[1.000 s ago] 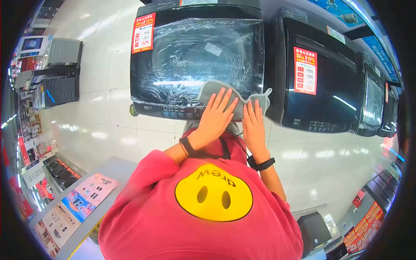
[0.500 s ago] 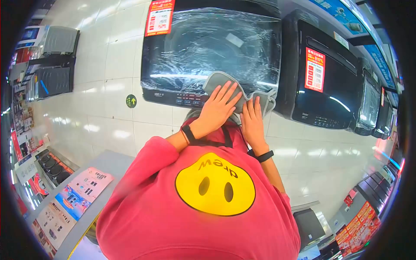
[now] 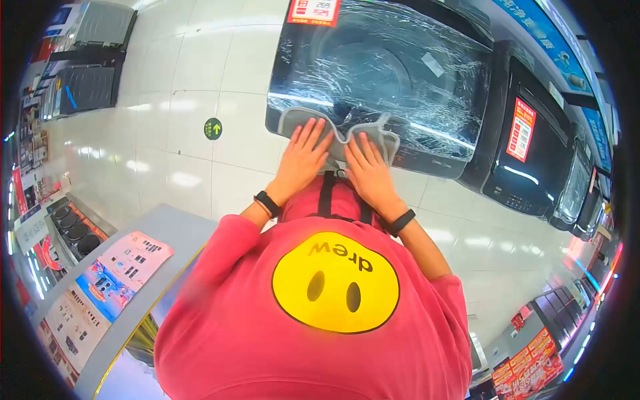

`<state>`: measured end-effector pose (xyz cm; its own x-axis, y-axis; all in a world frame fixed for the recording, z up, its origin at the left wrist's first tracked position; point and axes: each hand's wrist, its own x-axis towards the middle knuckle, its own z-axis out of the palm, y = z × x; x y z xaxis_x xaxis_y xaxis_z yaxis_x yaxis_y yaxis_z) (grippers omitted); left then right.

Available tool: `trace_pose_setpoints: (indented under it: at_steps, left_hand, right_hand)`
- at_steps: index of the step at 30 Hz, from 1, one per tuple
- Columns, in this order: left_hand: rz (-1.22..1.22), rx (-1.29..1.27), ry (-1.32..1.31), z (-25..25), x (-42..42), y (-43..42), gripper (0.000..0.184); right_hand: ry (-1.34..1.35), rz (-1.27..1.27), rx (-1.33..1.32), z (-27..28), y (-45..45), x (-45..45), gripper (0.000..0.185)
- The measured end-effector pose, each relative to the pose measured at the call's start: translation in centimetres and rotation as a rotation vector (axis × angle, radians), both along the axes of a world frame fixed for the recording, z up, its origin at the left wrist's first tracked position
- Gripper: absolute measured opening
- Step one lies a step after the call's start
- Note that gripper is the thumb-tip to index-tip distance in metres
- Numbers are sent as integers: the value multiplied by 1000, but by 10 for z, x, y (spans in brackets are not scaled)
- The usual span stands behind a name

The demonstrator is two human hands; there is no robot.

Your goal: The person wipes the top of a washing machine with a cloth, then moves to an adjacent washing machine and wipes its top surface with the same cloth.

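A grey cloth (image 3: 385, 141) with a paler edging lies rumpled over the front left edge of a black top-loading washing machine (image 3: 373, 60), whose lid is covered in clear plastic film. My left hand (image 3: 305, 155) lies flat on the cloth's left part, fingers stretched out and slightly apart. On the cloth's right part rests my right hand (image 3: 369, 171), its fingers also extended. A fold of cloth rises between the two hands. Part of the machine's control panel is hidden beneath the cloth.
Another black washing machine (image 3: 533, 147) with a red price tag (image 3: 521, 130) stands to the right, with more beyond it. At the lower left is a grey counter (image 3: 163, 223) bearing a printed leaflet (image 3: 107, 287). A round green floor sticker (image 3: 213, 129) marks the pale tiles.
Both hands and the cloth have moved left along the washing machine's front edge, baring the right part of its panel. The view has turned, so the machine appears farther right and tilted.
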<state>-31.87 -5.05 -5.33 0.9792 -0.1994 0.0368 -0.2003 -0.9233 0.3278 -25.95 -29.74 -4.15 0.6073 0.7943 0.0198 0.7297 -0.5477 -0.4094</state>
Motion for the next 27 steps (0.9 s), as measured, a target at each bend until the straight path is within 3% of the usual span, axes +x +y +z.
trace_pose_setpoints:
  at_steps: [5,10,21,27]
  left_hand:
    - [80,-43,-48,-9,-19,61,57]
    - [114,-69,-100,-10,-19,81,56]
    - [77,-232,-168,1,-11,28,62]
    - [39,-140,-106,7,-4,39,55]
  right_hand:
    - [-19,103,46,1,63,0,66]
    - [2,46,112,4,97,-7,67]
    - [-37,-159,71,3,54,-21,59]
    - [-32,-151,93,4,56,-20,59]
